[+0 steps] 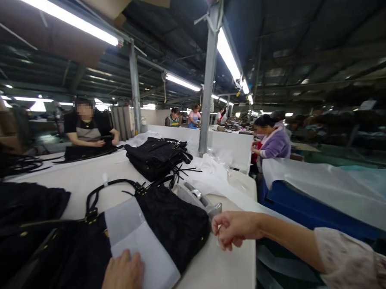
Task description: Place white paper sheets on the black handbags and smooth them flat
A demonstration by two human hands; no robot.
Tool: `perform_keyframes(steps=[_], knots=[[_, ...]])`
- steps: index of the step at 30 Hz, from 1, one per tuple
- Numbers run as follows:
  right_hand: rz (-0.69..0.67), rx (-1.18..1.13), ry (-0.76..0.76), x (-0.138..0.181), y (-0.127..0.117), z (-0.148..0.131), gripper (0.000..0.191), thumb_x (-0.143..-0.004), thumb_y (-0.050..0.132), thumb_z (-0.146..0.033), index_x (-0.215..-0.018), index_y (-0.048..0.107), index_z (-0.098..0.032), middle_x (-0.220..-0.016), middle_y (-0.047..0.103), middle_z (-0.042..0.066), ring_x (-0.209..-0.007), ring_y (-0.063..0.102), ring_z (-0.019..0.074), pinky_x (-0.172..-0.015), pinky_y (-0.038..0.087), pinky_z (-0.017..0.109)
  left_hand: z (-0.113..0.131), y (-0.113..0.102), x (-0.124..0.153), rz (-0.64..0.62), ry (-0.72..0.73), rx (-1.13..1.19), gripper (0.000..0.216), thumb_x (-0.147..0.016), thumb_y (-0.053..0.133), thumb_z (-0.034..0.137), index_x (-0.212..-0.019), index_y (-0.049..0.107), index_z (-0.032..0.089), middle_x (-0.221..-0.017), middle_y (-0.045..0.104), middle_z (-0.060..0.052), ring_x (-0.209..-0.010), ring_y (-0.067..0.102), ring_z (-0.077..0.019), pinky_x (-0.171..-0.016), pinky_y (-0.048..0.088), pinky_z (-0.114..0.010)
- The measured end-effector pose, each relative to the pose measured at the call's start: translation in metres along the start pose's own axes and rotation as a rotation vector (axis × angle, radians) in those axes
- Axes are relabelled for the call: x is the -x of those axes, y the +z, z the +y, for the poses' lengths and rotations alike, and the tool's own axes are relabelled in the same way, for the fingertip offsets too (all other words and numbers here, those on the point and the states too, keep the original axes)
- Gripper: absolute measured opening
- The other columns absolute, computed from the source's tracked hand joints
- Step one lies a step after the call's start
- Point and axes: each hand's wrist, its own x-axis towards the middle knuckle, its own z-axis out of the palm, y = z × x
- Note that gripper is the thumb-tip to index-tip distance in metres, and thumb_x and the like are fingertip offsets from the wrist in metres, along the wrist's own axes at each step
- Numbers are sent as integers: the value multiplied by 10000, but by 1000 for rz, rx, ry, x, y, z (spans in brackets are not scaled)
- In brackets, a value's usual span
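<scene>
A black handbag with thin handles and gold-coloured fittings lies on the white table. Across its middle lies a folded white sheet, thin like paper or foam. My left hand rests on the sheet's left edge, fingers stretched out and close together. To the right of the bag, above the table, my right hand has its fingers curled in a pinch. Whatever may be between those fingertips is too small to make out. Just beyond that hand stands a grey tape dispenser, partly behind the bag.
More black bags are stacked farther back, and dark bags lie at left. Crumpled clear plastic lies by a metal post. A blue box under translucent sheeting stands at right. Across the table sits a co-worker.
</scene>
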Motion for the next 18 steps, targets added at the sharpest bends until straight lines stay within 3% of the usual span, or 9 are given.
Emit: perform_keyframes(steps=[2,4,6,9,13,18], knots=[[-232,-89,-177,-15,33,-31,410,-664,783,-277,-999,571,-173,-870,697,55,-681,648,123,-466,363,150,6,-1,3,43,-91,40,500,-928,253,75,-1133,690,201,-1171,651,-106,-1128,579,-277,-1044,363,-507],[-348,-200,-260,-47,70,-61,496,-645,815,-313,-1054,568,-176,-893,687,44,-696,645,117,-482,363,154,9,0,6,41,-140,53,488,-937,262,81,-1215,646,198,-1238,630,-117,-1172,564,-276,-1065,345,-523],[-385,-319,-276,-94,106,-83,546,-586,834,-313,-1036,555,-180,-863,674,24,-681,630,109,-474,332,155,10,4,7,12,-151,57,491,-933,276,73,-1292,592,190,-1331,582,-129,-1257,508,-282,-1093,317,-535],[-304,-300,-261,-168,147,-93,512,-578,789,-275,-1013,536,-179,-842,664,11,-669,623,107,-466,305,156,9,15,8,21,-144,91,507,-927,260,54,-1314,571,156,-1359,560,-150,-1278,490,-286,-1098,324,-532],[-162,-154,-254,-227,169,-83,362,-693,671,-257,-1012,520,-176,-800,654,-5,-633,618,105,-434,286,149,8,32,4,132,-151,173,461,-923,305,71,-1264,609,131,-1315,575,-171,-1215,522,-305,-1036,396,-508],[-159,-76,-380,-240,168,-73,310,-750,625,-263,-1027,526,-164,-811,651,3,-662,621,113,-401,318,149,7,39,1,164,-154,252,438,-908,322,85,-1215,633,117,-1181,605,-166,-1085,550,-290,-926,461,-438]])
